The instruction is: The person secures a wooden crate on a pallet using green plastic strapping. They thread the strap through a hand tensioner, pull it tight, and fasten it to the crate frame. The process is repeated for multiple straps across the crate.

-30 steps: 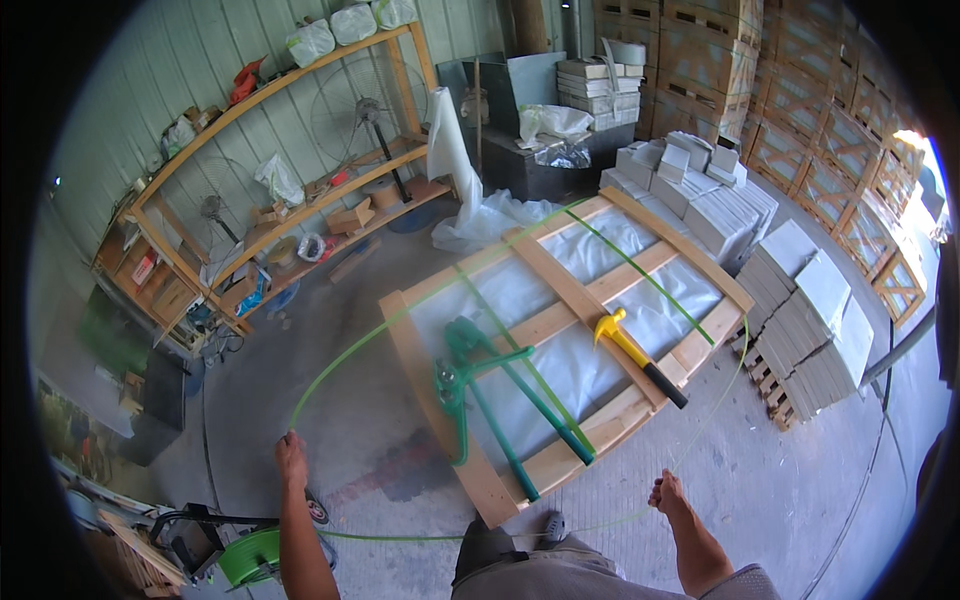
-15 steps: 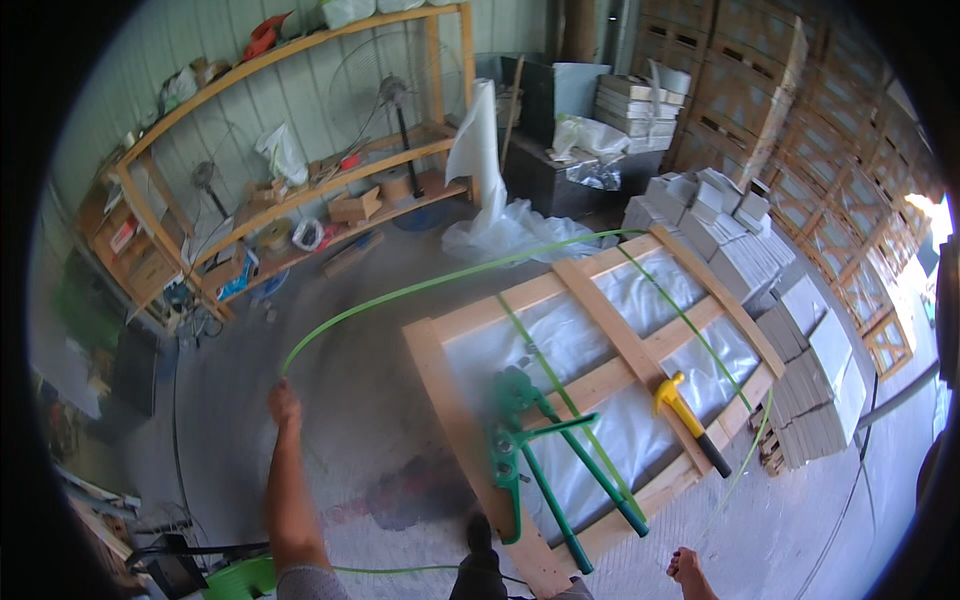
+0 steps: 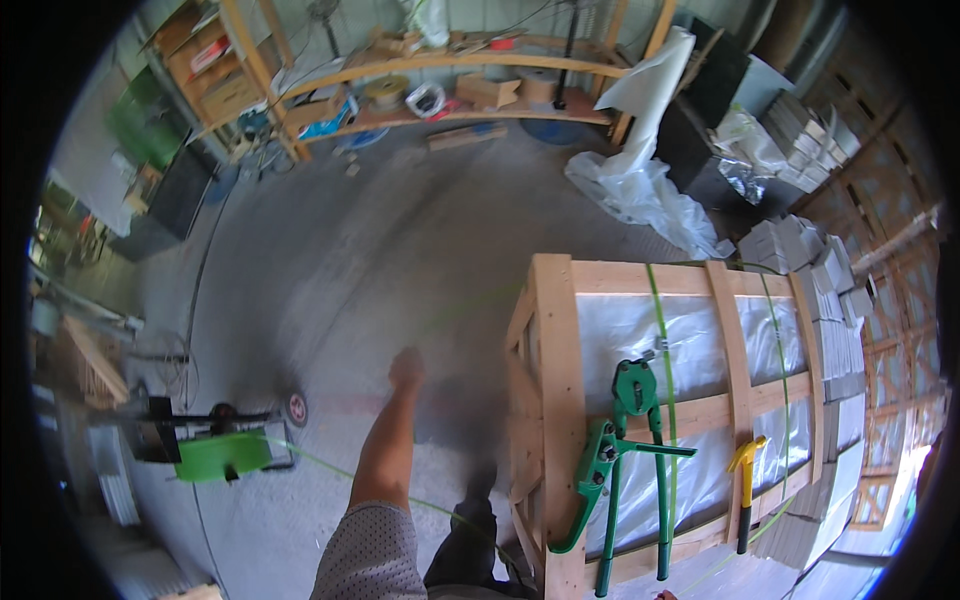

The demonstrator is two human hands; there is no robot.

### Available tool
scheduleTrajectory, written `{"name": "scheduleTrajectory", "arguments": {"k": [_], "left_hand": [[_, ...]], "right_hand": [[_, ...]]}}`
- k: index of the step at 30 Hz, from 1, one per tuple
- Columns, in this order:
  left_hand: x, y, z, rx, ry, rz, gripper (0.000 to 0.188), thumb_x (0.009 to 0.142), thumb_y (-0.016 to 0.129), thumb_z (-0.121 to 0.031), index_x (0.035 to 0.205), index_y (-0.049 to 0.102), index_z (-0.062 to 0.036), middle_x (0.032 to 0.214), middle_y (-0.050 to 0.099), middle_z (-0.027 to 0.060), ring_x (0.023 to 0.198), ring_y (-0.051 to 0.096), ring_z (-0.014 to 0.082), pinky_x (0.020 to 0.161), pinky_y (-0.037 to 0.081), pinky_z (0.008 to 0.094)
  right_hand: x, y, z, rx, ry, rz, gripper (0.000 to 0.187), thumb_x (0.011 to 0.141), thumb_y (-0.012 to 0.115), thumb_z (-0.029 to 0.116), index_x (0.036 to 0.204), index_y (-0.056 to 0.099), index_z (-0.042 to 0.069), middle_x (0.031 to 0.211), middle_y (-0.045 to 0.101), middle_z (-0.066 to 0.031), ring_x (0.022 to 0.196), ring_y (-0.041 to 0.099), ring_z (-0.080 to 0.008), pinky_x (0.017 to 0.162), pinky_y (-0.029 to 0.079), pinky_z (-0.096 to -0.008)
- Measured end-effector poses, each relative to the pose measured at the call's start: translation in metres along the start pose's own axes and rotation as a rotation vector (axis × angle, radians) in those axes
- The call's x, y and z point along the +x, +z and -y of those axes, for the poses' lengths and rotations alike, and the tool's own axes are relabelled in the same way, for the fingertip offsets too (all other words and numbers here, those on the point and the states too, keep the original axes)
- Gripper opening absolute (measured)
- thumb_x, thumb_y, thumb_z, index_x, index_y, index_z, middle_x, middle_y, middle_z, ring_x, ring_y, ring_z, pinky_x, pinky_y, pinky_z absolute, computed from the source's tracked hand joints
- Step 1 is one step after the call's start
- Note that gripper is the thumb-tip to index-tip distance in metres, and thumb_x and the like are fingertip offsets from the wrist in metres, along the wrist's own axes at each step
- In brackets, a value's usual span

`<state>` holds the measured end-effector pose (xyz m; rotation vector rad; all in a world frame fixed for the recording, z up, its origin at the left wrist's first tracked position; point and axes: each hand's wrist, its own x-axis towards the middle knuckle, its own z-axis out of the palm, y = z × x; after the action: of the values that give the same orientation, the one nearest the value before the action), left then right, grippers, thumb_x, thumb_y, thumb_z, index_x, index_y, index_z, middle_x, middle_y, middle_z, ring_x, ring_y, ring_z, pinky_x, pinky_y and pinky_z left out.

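Observation:
My left hand (image 3: 405, 368) is left of the wooden crate (image 3: 553, 400), its fingers smeared by motion. A faint green streak lies between it and the crate; whether the hand holds strap is unclear. Only a sliver of my right hand (image 3: 665, 595) shows at the lower edge, beside the crate's near side. Around the plastic-wrapped crate run green straps (image 3: 669, 400). On top lie a long-handled green strapping tool (image 3: 634, 387), a second green strapping tool (image 3: 597, 462) and a yellow claw hammer (image 3: 746, 470) with a black grip.
A green wheeled strap cart (image 3: 222, 456) stands at left, its strap (image 3: 370, 486) trailing across the floor past my legs. Stacked grey-white blocks (image 3: 835, 400) adjoin the crate's right side. Plastic film (image 3: 640, 195) hangs and spreads beyond it, near a wooden shelf (image 3: 460, 112).
My view has turned left and down. My left hand has come from the far left, where it held the green strap, toward the crate. My right hand has nearly left the picture.

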<state>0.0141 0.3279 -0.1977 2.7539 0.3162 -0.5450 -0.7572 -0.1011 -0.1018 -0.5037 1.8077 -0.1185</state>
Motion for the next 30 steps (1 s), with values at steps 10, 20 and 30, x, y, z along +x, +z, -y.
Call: {"name": "scheduleTrajectory", "arguments": {"k": [10,20,30], "left_hand": [[-0.205,0.049,0.062,-0.054,0.438,0.094,0.016,0.091,0.044,-0.025,0.094,0.053,-0.0118,0.072,0.064,0.0208,0.07,0.062,0.0441,0.062,0.046,0.0577],[-0.356,0.048,0.033,-0.115,0.327,0.166,0.02,0.093,0.045,-0.026,0.099,0.054,-0.0092,0.079,0.066,0.0216,0.079,0.064,0.0416,0.072,0.048,0.0539],[-0.421,0.053,0.056,-0.034,0.367,-0.025,0.032,0.095,0.04,-0.034,0.099,0.062,-0.0105,0.087,0.068,0.0198,0.084,0.065,0.0397,0.075,0.051,0.0501]], "right_hand": [[0.026,0.017,0.008,0.046,-0.066,0.037,0.02,0.089,0.049,0.024,0.076,0.046,0.01,0.051,0.042,-0.001,0.04,0.039,-0.0177,0.041,0.039,-0.0348],[0.069,0.081,-0.135,0.347,0.108,0.423,0.026,0.088,0.052,0.028,0.067,0.048,0.014,0.053,0.049,-0.0015,0.054,0.053,-0.0201,0.059,0.049,-0.0387],[-0.009,0.026,-0.132,0.226,0.008,0.299,0.036,0.094,0.044,0.044,0.089,0.04,0.009,0.054,0.03,-0.001,0.04,0.029,-0.0156,0.042,0.037,-0.0381]]}}
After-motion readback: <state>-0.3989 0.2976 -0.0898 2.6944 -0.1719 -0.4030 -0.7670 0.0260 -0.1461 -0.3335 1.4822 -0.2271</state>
